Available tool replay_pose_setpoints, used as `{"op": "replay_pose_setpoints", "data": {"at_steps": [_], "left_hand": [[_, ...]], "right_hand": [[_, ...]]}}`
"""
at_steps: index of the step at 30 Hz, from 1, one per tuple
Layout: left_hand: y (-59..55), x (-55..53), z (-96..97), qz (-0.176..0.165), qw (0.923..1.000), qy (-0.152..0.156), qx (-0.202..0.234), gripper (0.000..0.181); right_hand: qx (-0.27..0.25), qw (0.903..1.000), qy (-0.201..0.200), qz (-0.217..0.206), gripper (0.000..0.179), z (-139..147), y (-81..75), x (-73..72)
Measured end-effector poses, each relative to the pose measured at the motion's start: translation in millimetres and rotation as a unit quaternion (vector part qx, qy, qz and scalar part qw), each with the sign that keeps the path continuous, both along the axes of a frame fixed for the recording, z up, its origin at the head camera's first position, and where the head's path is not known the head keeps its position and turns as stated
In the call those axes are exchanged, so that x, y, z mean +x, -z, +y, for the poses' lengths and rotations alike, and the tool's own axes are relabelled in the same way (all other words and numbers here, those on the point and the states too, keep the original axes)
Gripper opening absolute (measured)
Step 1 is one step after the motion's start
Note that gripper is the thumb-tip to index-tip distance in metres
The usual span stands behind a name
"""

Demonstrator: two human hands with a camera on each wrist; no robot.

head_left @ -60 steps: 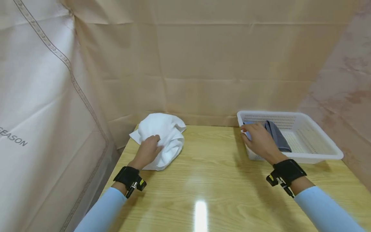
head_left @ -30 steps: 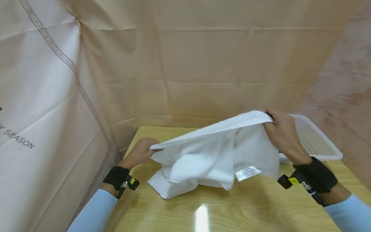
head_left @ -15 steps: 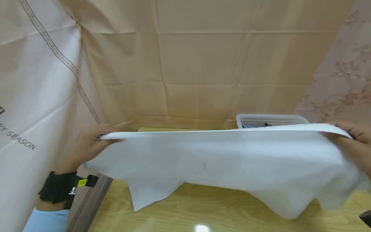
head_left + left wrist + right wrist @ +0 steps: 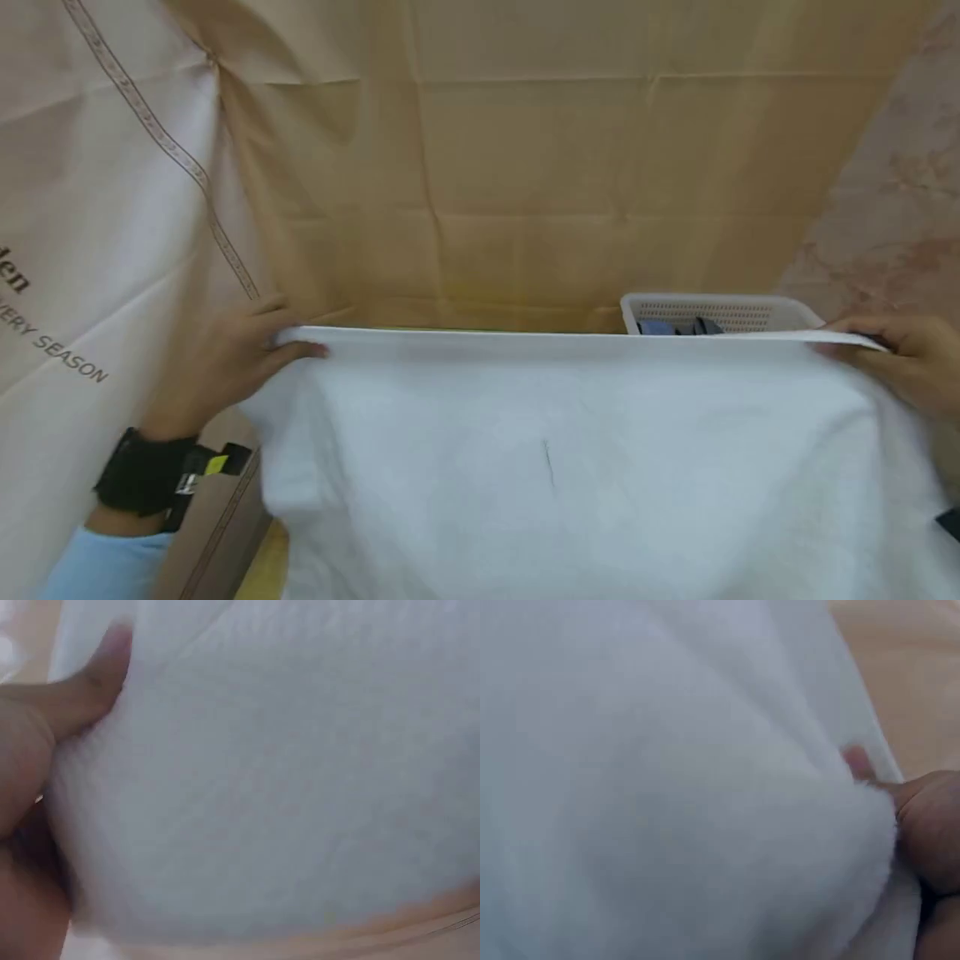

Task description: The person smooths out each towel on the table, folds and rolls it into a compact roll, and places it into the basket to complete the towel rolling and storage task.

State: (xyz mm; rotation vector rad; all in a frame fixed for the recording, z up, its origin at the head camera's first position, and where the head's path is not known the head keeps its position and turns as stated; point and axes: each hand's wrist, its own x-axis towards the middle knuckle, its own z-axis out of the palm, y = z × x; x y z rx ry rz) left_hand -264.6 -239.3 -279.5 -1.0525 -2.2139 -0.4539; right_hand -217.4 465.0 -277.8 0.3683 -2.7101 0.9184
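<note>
A white towel (image 4: pixel 570 467) hangs stretched between both hands, its top edge nearly level across the head view. My left hand (image 4: pixel 225 362) pinches the top left corner, thumb on the near face. At the far right my right hand (image 4: pixel 911 358) grips the opposite corner, partly cut off by the frame. The left wrist view shows the left thumb (image 4: pixel 97 682) pressed on the cloth (image 4: pixel 270 780). In the right wrist view, soft fabric (image 4: pixel 690 787) fills most of the picture, and only part of the right hand (image 4: pixel 934 832) shows at the edge.
Behind the towel stands a white plastic basket (image 4: pixel 757 315) with a blue folded cloth (image 4: pixel 656 327) and a dark grey one (image 4: pixel 707 326) inside. The towel covers most of the wooden table (image 4: pixel 266 567). Beige sheeting (image 4: pixel 525 167) hangs at the back.
The white towel lay crumpled on the table at first. Both hands have taken its edge, lifted it and spread apart, and it now hangs down further. The right hand left the basket.
</note>
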Motion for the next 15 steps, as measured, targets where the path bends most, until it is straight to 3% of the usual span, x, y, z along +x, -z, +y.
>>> {"op": "replay_pose_setpoints", "data": {"at_steps": [2, 4, 7, 8, 10, 13, 15], "left_hand": [[27.9, -22.3, 8.2, -0.013, 0.9999, 0.005, -0.010, 0.035], [53.4, -38.8, 13.1, -0.026, 0.9994, -0.008, -0.019, 0.044], [84.8, -52.5, 14.6, -0.054, 0.9979, -0.031, -0.018, 0.034], [92.8, -53.7, 13.7, -0.059, 0.9974, -0.039, -0.014, 0.030], [105.3, -50.5, 10.1, -0.132, 0.9898, -0.041, 0.036, 0.026], [114.6, -43.6, 0.6, -0.138, 0.9865, -0.062, 0.062, 0.023], [113.7, -34.9, -4.9, -0.145, 0.9846, -0.069, 0.069, 0.025]], "right_hand": [[0.065, 0.9979, 0.000, 0.002, 0.009, -1.4, 21.3, -13.1], [0.110, 0.9939, -0.009, -0.006, 0.012, 1.4, 43.0, -24.8], [0.131, 0.9906, -0.038, -0.010, 0.017, 8.1, 71.4, -30.3], [0.147, 0.9880, -0.048, 0.003, 0.020, 10.7, 78.5, -29.8], [0.183, 0.9807, -0.059, 0.036, 0.028, 15.0, 89.1, -26.1], [0.220, 0.9687, -0.069, 0.092, 0.038, 17.8, 97.7, -15.4], [0.228, 0.9650, -0.065, 0.112, 0.040, 19.3, 100.3, -4.9]]}}
